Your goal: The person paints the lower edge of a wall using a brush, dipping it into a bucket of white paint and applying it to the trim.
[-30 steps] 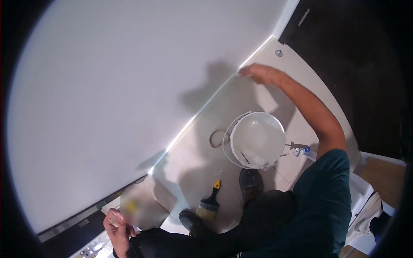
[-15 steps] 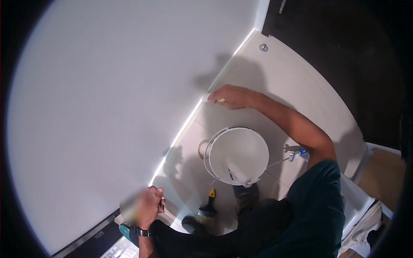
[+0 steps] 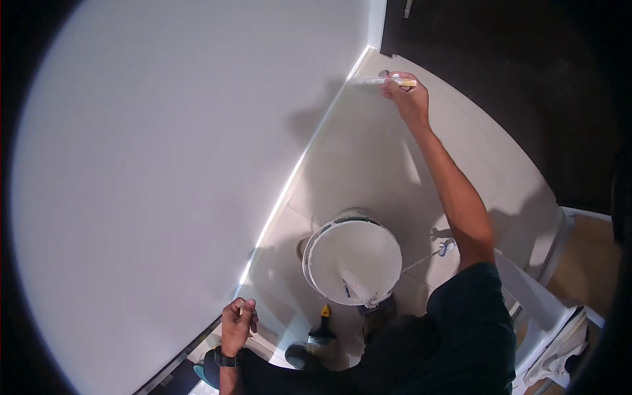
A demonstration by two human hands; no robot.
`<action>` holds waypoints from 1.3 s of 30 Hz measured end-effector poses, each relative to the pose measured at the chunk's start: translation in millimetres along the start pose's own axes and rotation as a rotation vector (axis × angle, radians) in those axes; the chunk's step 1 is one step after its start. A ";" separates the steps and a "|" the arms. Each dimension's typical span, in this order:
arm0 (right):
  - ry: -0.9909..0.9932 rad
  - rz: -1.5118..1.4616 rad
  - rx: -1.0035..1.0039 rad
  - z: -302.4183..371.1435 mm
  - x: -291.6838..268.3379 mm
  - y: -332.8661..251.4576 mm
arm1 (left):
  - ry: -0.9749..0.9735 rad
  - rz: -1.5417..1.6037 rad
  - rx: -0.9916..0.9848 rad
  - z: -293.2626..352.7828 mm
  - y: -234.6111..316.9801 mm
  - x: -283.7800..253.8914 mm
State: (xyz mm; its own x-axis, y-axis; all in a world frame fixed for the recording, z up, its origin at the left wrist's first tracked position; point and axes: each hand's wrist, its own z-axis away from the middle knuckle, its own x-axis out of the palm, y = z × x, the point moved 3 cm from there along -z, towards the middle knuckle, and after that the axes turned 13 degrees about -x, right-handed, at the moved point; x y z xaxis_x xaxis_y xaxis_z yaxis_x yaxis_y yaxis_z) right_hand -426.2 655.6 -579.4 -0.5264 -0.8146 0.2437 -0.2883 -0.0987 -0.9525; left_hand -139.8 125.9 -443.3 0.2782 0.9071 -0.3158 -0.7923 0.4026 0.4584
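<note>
My right hand (image 3: 409,99) is closed around a small paintbrush (image 3: 407,83) with a pale handle. Its bristle end points left, toward the foot of the white wall (image 3: 178,164), at the far end of the floor strip. Whether the bristles touch the wall, I cannot tell. Near the wall's lower end, my left hand (image 3: 237,326) has its fingers curled in with the thumb against them, and nothing shows in them. Between my arms stands a white bucket (image 3: 395,263) with a paint roller (image 3: 359,289) resting inside it.
A wide brush (image 3: 322,339) with a black and yellow handle lies by my feet. A roll of tape (image 3: 303,247) sits left of the bucket. Behind my right arm is a white plastic stool or chair (image 3: 536,299). A dark surface (image 3: 500,99) borders the pale floor (image 3: 329,171) at far right.
My right hand has moved away from me along the wall's foot with the paintbrush, from mid-wall to the far end. My left hand has shifted only slightly.
</note>
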 end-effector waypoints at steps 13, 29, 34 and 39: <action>0.141 0.762 -0.299 -86.8 24.9 74.7 | 0.050 -0.042 -0.040 -5.6 -6.7 3.0; 0.163 0.666 -0.352 -70.4 26.6 62.9 | 0.005 0.004 -0.094 -2.7 -7.5 22.6; -0.041 0.754 -0.245 -45.5 28.6 34.5 | 0.002 0.030 -0.066 8.2 -4.1 24.8; -0.174 0.772 -0.558 -72.4 4.8 -62.1 | -0.004 -0.047 -0.106 4.2 -5.2 34.8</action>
State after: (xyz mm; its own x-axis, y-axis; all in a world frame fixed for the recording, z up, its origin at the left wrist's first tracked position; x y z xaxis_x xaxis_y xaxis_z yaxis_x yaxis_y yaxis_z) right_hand -468.8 699.2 -505.8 -0.6172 -0.6190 -0.4857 -0.2745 0.7480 -0.6043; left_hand -123.7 155.9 -453.2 0.3184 0.8883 -0.3310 -0.8315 0.4294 0.3524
